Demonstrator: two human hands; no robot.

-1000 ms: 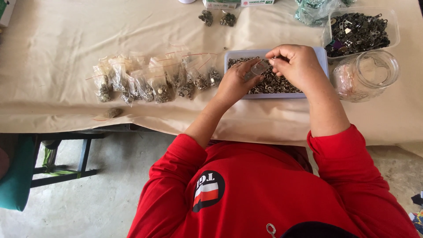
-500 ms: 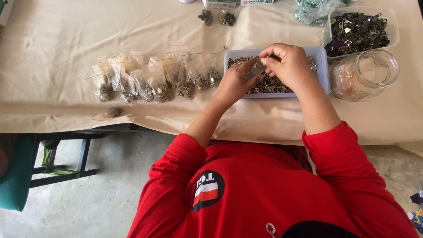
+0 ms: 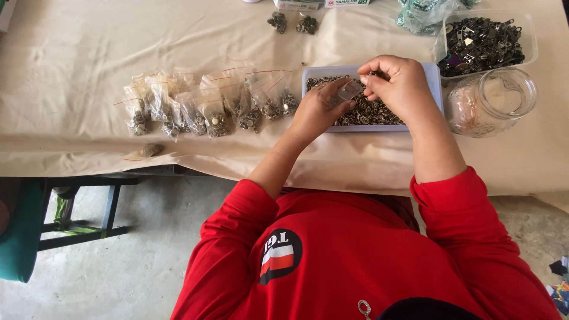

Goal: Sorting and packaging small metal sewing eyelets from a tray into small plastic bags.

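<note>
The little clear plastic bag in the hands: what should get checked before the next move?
1. Small clear plastic bag held in left hand: ok.
2. Right hand at the bag's mouth: ok.
3. Bag over the pale blue rectangular tray of small metal rings: ok.
4. Bag's mouth open: cannot tell.
5. Row of filled clear bags lying apart from the tray: ok.
6. Clear glass jar lying on its side, steady: cannot tell.

A small packing workshop is showing itself: paper is covering the table, filled little bags are lining up, and trays of metal fittings are crowding its far right corner.
</note>
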